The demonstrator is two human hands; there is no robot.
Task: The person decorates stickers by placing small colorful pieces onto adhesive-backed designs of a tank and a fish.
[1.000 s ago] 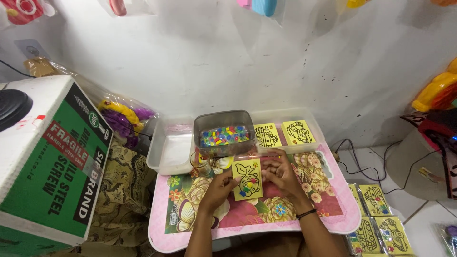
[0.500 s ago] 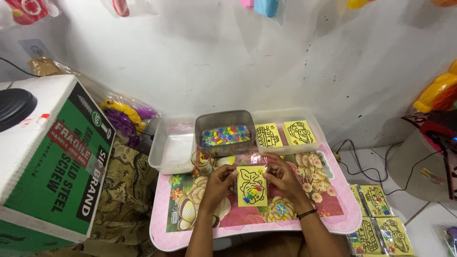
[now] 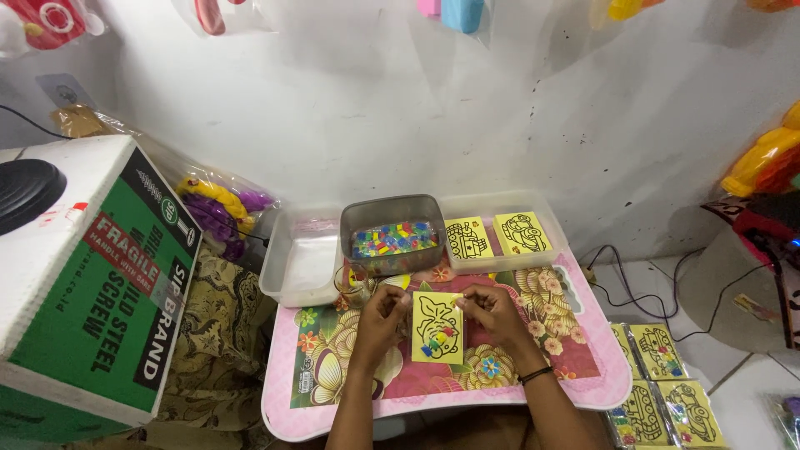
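Far left: green and white cardboard box (image 3: 92,283) standing beside the desk (image 3: 583,379), bag of purple and yellow toys (image 3: 218,208) behind it. Clear empty tray (image 3: 302,258) sitting at the desk's back edge, touching the grey tub of coloured tiles (image 3: 392,237).

Centre: left hand (image 3: 379,321) pinching the left edge of the yellow picture card (image 3: 437,327), fingers closed on it. Right hand (image 3: 492,312) gripping the top right corner, fingers curled, possibly pressing a small piece down; too small to tell. Card hovering just above the flowered desk top, partly filled with coloured bits.

Risk, as a judgement: loosely stuck pieces sliding off if card tilting; tub close behind the knuckles, tipping possible.

Right: second tray holding two blank yellow cards (image 3: 492,236). Finished cards (image 3: 667,383) lying on the floor, cables (image 3: 633,283) trailing nearby.
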